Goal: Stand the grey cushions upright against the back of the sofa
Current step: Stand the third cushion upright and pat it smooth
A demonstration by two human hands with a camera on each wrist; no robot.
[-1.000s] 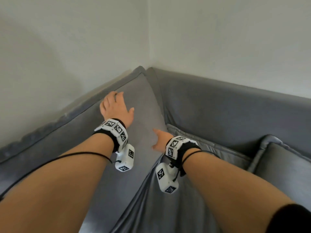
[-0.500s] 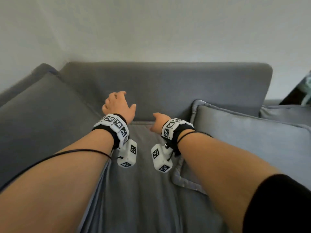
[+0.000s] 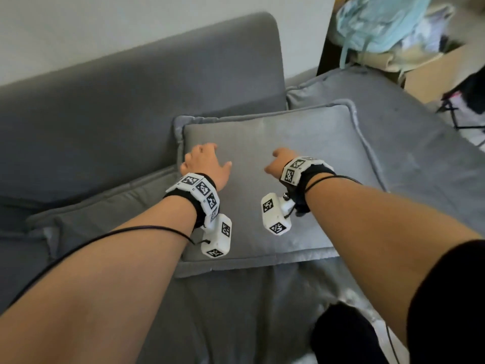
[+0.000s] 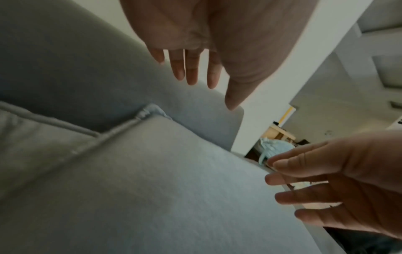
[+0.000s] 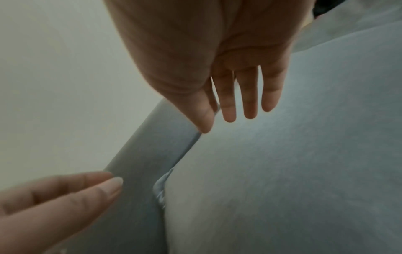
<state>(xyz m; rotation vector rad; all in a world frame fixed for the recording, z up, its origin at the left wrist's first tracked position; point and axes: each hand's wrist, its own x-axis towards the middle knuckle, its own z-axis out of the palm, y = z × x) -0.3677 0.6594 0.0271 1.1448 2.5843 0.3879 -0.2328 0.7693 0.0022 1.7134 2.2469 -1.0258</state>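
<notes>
A light grey cushion (image 3: pixel 283 200) lies flat on the sofa seat, its far edge near the sofa back (image 3: pixel 131 101). My left hand (image 3: pixel 203 161) hovers over its far left corner and my right hand (image 3: pixel 279 160) over its middle, both with fingers straight and holding nothing. In the left wrist view the left hand's fingers (image 4: pixel 191 68) reach out above the cushion (image 4: pixel 174 189). In the right wrist view the right hand's fingers (image 5: pixel 248 96) spread above the cushion (image 5: pixel 282 171). Another grey cushion (image 3: pixel 409 132) lies flat under and behind it, and a third (image 3: pixel 105 216) lies flat to the left.
A cardboard box (image 3: pixel 430 72) with a pale blue bag (image 3: pixel 380 22) stands past the sofa's right end, next to a black stand (image 3: pixel 462 106). A white wall (image 3: pixel 105 27) rises behind the sofa back. Something black (image 3: pixel 346 334) sits near the sofa's front edge.
The view has swung right from the sofa's left corner. Both hands have moved away from the cushion standing there and now hover over the flat cushion in the middle.
</notes>
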